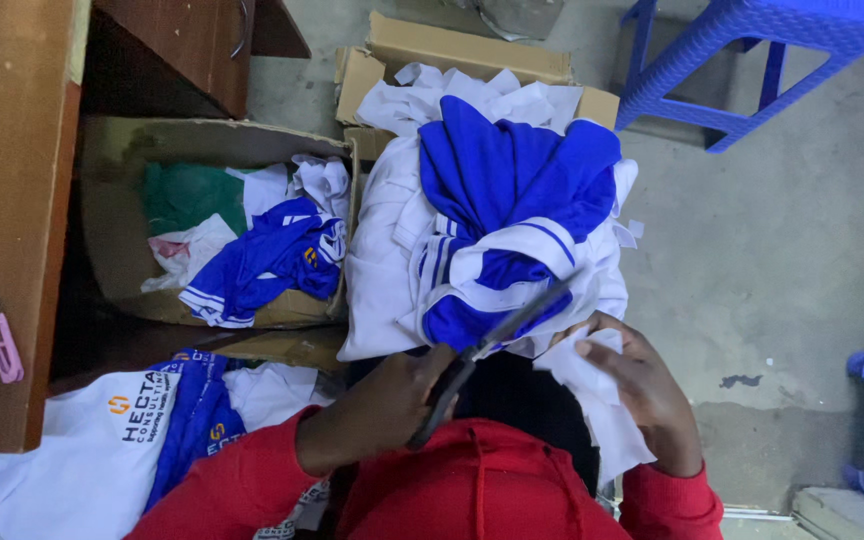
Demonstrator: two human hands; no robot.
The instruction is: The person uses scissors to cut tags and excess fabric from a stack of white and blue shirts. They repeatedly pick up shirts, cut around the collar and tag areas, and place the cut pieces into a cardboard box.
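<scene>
Below the blue-and-white garment pile [497, 230], the left hand [392, 400] grips dark scissors [497, 340]. The right hand [642, 385] pinches a white fabric strip [592, 395].

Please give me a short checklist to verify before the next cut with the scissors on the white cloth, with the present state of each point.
1. Left hand grips the scissors firmly: ok.
2. Blades open and pointing away from the body: ok.
3. Right hand holds the white cloth piece: ok.
4. Right fingers away from the blades: not ok, they lie close beside them.
5. Cut line visible on the cloth: cannot tell.
6. Pile of blue and white garments resting steady in front: ok.
</scene>
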